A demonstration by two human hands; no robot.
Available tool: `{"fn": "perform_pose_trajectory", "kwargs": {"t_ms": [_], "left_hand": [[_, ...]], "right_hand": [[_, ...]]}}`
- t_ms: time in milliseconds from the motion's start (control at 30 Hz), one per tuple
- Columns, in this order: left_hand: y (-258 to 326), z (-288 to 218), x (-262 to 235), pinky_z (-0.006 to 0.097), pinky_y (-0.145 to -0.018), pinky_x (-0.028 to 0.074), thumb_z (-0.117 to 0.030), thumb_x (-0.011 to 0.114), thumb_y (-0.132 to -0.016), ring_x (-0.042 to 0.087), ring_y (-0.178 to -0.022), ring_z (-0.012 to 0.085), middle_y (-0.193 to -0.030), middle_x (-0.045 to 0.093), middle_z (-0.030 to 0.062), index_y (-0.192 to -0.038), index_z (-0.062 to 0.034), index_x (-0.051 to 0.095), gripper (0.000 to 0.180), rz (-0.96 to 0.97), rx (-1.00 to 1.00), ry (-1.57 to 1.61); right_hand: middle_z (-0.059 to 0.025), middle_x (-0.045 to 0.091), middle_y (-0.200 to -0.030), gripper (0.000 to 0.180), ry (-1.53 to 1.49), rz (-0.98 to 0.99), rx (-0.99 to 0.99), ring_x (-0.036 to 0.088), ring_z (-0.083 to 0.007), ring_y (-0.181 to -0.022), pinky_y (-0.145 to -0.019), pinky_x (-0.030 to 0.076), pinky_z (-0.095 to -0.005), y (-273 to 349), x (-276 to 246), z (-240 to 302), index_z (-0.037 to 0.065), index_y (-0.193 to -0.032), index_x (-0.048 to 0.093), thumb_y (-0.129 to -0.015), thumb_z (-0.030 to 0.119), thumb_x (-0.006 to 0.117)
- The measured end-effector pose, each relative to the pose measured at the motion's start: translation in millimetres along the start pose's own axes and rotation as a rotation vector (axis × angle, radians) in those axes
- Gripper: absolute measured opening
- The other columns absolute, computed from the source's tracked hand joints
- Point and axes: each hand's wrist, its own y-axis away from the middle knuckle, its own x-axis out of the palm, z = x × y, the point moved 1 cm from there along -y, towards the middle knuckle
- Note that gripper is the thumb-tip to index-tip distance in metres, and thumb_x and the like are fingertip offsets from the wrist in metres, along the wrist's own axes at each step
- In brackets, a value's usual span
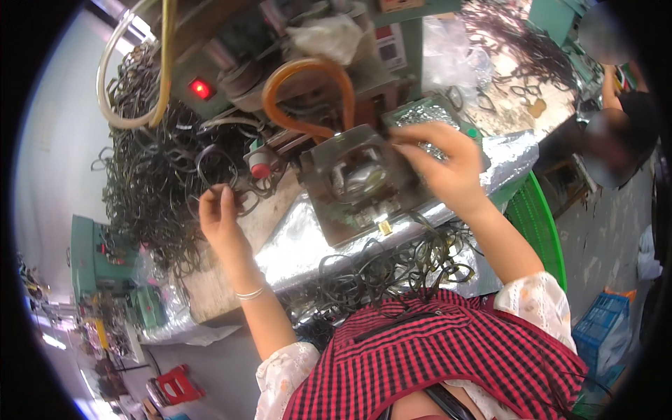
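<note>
My left hand (222, 218) is closed in a pinch on a thin black rubber loop (201, 168), beside a heap of similar black loops (154, 203). To its right stands a dark metal mould block (323, 203) with a shiny oval recess in the middle. My right hand (451, 164), blurred by motion, is at the block's right side, with thumb and fingers drawn together near its upper right corner. Whatever lies between those fingertips is too blurred to make out.
More black loops (392, 269) lie at the table's front edge on silver foil (297, 241). A red button (260, 170) and an orange hose (271, 87) are behind the block. At right are a green basket (539, 224) and another person (623, 133).
</note>
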Motion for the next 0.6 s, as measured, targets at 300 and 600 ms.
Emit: {"fn": "perform_pose_trajectory", "kwargs": {"t_ms": [300,600], "left_hand": [[44,8,29,0.034,-0.078,0.056,-0.004,0.057,-0.093,0.065,-0.089,0.021,-0.097,0.064,0.0101,-0.103,-0.0024,0.054,0.011,-0.069,0.122,0.201],[22,-72,70,0.038,-0.086,0.054,0.003,0.055,-0.091,0.062,-0.096,0.0231,-0.108,0.058,0.011,-0.113,-0.0011,0.052,0.022,0.196,0.509,0.343]], "right_hand": [[-0.009,0.069,-0.098,0.039,-0.601,-0.113,0.437,0.064,-0.0134,-0.091,-0.081,0.05,-0.0265,14,54,-17,-0.002,-0.118,0.057,-0.08,0.002,0.066],[-0.0079,0.065,-0.092,0.041,-0.808,-0.098,0.592,0.064,-0.0129,-0.091,-0.08,0.05,-0.0243,2,52,23,-0.002,-0.122,0.053,-0.082,-0.002,0.061]]}}
